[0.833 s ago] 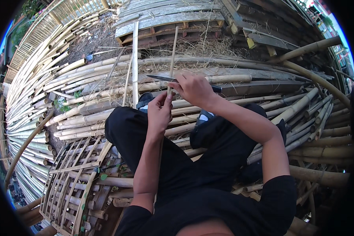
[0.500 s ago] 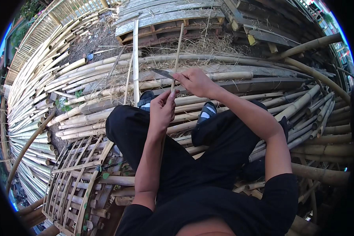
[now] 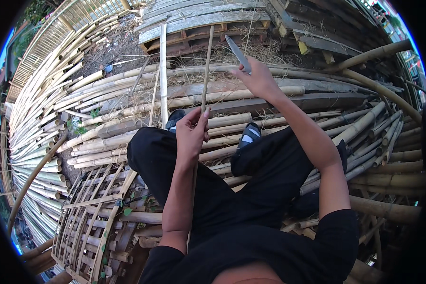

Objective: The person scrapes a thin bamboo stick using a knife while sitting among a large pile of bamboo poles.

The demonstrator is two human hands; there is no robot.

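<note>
My left hand [image 3: 192, 128] is closed round a long, thin bamboo strip [image 3: 207, 71]. The strip stands up beyond the hand toward the far pallet, and its lower part runs back along my left forearm. In my right hand [image 3: 260, 80] is a knife [image 3: 238, 53], gripped by the handle, which the fingers hide. Its blade slants up and to the left, apart from the strip. The right hand is farther out and to the right of the left one, over the bamboo poles.
Beneath and ahead lie many bamboo poles [image 3: 284, 91]. A wooden pallet [image 3: 203, 21] stands at the far side. A flat pale slat [image 3: 164, 71] leans left of the strip. A slatted bamboo lattice [image 3: 87, 222] lies at lower left, and thicker poles [image 3: 378, 54] cross at right.
My right hand with the knife has moved up and right, off the strip, and the blade has turned upward. The left hand and the strip's top have shifted slightly left.
</note>
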